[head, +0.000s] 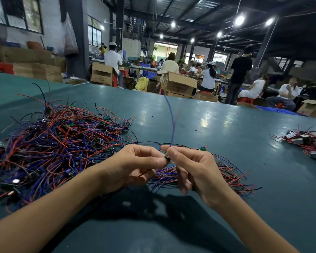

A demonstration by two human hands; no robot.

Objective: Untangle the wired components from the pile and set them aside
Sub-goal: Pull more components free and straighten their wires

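A big tangled pile of red, blue and black wired components (53,143) covers the left of the green table (217,125). A smaller bundle of wires (230,172) lies under and right of my hands. My left hand (135,165) pinches a small dark component (167,158) between thumb and fingers. My right hand (192,168) pinches a blue wire (171,125) that rises blurred from that component toward the far edge. Both hands meet above the table, just right of the big pile.
A small heap of components with red wires (306,143) lies at the table's right edge. Tiny black bits dot the tabletop. Beyond the far edge, cardboard boxes (177,83) stand on the floor and several people sit or stand at other benches.
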